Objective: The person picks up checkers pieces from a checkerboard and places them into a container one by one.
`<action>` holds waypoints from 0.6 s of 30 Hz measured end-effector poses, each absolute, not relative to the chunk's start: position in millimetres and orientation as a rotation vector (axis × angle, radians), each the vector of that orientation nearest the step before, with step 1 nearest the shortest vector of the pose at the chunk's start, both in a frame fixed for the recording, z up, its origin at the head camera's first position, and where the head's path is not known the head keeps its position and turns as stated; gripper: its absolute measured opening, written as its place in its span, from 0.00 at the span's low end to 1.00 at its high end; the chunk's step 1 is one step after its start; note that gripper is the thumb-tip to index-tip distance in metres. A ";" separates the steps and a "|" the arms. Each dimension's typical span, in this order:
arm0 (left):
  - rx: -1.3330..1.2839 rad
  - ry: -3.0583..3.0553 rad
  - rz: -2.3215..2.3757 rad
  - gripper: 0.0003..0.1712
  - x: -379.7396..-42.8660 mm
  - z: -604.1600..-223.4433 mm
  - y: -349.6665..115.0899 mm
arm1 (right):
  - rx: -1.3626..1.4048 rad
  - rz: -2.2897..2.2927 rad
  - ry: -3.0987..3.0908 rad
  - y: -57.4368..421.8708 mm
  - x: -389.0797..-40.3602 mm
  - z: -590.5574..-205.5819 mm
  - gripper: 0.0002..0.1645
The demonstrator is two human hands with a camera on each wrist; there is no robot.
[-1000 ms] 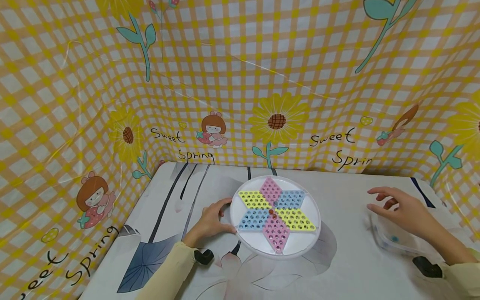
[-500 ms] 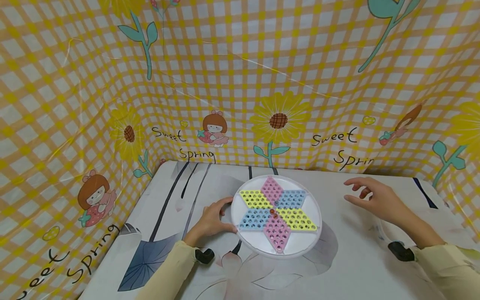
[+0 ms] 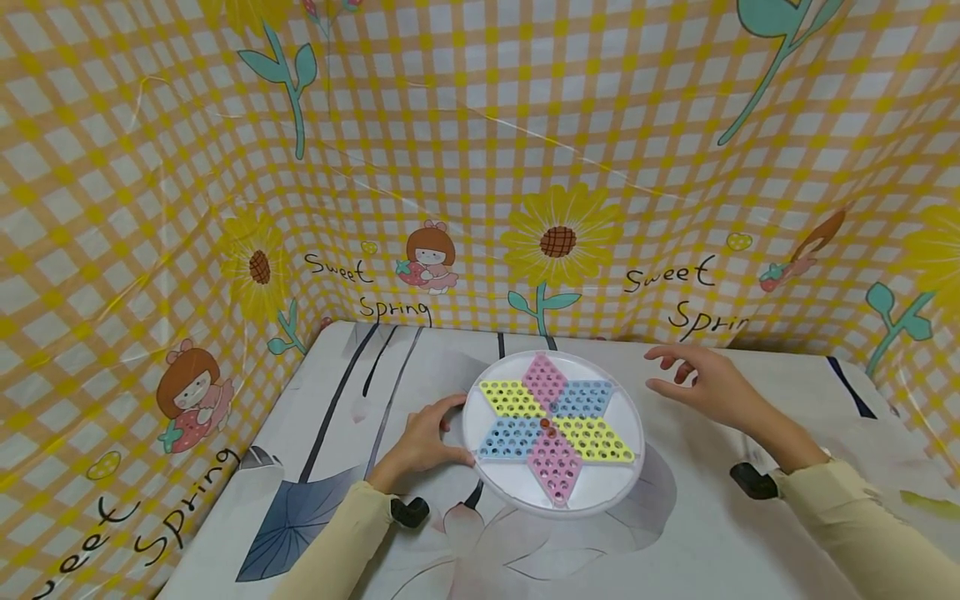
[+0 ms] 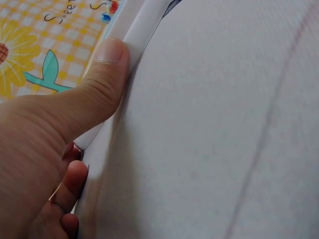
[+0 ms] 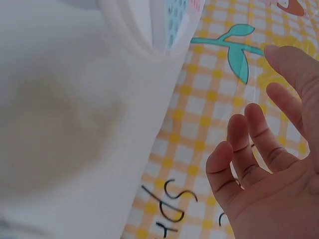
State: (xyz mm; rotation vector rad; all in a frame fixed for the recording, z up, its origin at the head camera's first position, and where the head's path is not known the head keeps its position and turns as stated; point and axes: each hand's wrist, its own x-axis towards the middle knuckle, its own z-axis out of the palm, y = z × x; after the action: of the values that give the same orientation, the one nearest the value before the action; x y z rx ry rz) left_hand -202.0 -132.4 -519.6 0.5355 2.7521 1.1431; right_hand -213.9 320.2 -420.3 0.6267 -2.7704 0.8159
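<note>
A round white Chinese checkers board (image 3: 480, 483) with a pink, yellow and blue star stands on the table. My left hand (image 3: 420, 437) grips its left rim. In the left wrist view the thumb (image 4: 107, 69) presses on the rim, while the other fingers are partly hidden. Near the middle of the star sit two reddish-brown marbles (image 3: 545, 423) and a bluish one. My right hand (image 3: 701, 383) hovers to the right of the board, apart from it. Its fingers are loosely bent, and nothing shows between them in the right wrist view.
A white table (image 3: 600, 567) with printed flowers and dark lines lies under the board. Checked yellow cloth (image 3: 480, 167) rises behind it and at the sides. The right forearm mostly hides the clear plastic container on the right.
My right hand has moved left from above the clear container towards the board, in steady steps. The left hand and the board have stayed in place.
</note>
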 end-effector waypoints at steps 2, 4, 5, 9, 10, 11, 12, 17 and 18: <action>0.545 2.754 1.151 0.56 -201.8 -519.5 -132.6 | 0.630 0.831 -2.785 313.3 -217.0 -420.0 0.24; 0.550 2.749 1.163 0.56 -201.4 -518.9 -132.7 | 0.640 0.844 -2.789 306.5 -219.7 -420.0 0.24; 0.551 2.745 1.170 0.56 -201.2 -518.5 -132.7 | 0.650 0.847 -2.789 303.3 -221.0 -420.0 0.24; 0.556 2.738 1.175 0.56 -201.2 -518.7 -133.1 | 0.697 0.873 -2.773 291.8 -226.8 -420.6 0.23; 0.556 2.737 1.176 0.56 -201.2 -518.7 -133.2 | 0.705 0.880 -2.772 289.2 -228.2 -420.9 0.23; 0.557 2.737 1.176 0.56 -201.3 -518.6 -133.2 | 0.714 0.882 -2.773 286.6 -229.6 -421.1 0.23; 0.557 2.737 1.176 0.56 -201.5 -518.9 -133.4 | 0.720 0.888 -2.772 284.3 -231.0 -421.6 0.23; 0.559 2.743 1.173 0.56 -201.9 -519.4 -133.7 | 0.754 0.901 -2.759 272.8 -236.8 -424.6 0.23; 0.561 2.746 1.170 0.56 -202.2 -520.0 -133.8 | 0.758 0.909 -2.757 270.8 -237.7 -425.3 0.23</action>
State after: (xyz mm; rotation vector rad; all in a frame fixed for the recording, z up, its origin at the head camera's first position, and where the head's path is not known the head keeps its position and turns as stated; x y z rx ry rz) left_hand -202.2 -133.8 -520.0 0.5614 2.7458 1.1701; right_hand -237.7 270.8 -425.3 0.7580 -2.7574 0.9090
